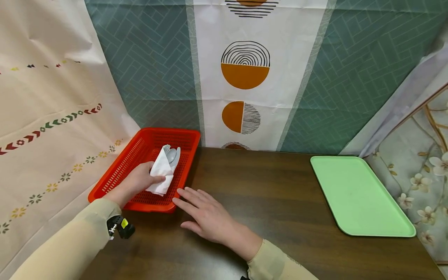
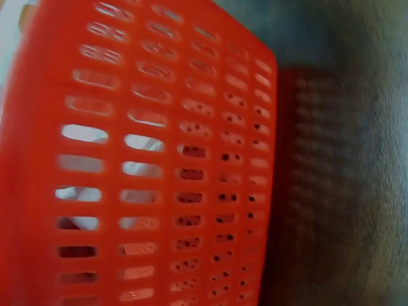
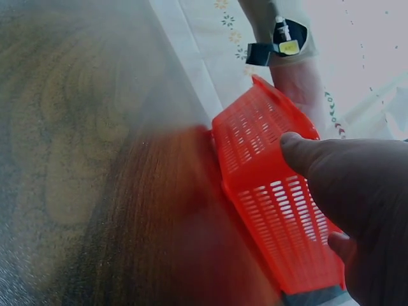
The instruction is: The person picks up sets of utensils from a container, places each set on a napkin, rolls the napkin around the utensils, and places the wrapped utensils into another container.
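Observation:
In the head view my left hand (image 1: 139, 179) reaches into a red plastic basket (image 1: 115, 173) and grips a cutlery bundle (image 1: 162, 171) wrapped in a white napkin. A fork, a spoon (image 1: 171, 155) and a knife (image 1: 178, 155), all pale, stick out of the napkin's top. My right hand (image 1: 206, 216) is outside the basket, its fingers straight and spread, fingertips right at the near right corner of the rim. The left wrist view is filled by the basket's slotted wall (image 2: 159, 166), with white showing through some slots; the left hand is hidden there.
A light green tray (image 1: 362, 196) lies at the right of the dark wooden table (image 1: 266, 194). Patterned cloth hangs behind the table and along both sides. The basket stands close to the left and back cloths.

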`<state>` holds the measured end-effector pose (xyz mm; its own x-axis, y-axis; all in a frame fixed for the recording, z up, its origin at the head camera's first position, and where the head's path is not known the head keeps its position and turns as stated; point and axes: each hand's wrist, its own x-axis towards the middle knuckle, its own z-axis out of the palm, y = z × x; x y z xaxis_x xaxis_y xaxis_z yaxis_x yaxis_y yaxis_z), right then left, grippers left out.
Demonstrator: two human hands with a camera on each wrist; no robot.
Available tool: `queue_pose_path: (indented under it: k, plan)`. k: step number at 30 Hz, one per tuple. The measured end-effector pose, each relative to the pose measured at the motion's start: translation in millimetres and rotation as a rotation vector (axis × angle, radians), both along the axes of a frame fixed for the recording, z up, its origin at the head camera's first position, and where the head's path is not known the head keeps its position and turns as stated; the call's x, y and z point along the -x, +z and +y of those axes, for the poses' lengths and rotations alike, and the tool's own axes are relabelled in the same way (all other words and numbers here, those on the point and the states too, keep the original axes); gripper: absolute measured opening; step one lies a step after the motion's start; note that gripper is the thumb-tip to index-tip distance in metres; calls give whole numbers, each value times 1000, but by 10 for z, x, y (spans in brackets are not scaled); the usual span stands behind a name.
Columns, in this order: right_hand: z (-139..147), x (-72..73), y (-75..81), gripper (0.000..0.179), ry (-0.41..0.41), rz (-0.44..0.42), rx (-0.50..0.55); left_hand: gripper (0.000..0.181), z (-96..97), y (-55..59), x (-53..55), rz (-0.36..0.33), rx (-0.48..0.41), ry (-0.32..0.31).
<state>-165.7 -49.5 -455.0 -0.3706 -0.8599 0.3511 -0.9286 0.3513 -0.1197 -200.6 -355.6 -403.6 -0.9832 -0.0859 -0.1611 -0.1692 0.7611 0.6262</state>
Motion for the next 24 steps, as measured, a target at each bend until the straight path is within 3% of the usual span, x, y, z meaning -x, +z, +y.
queue_pose_path:
  k: [5,10,19,24]
  plan:
    - [-5,-5,-3,73,5,-12,-3,53,-13,-85,76,-27,83,-39]
    - [-1,-4,-10,74,6,-8,-4,54,-4,-126,126,-64,113,-72]
    - [0,-5,-17,75,4,-13,-7,55,8,-190,192,-165,64,-51]
    - [-3,-3,-22,75,2,-4,-3,58,-5,-211,217,-181,70,-55]
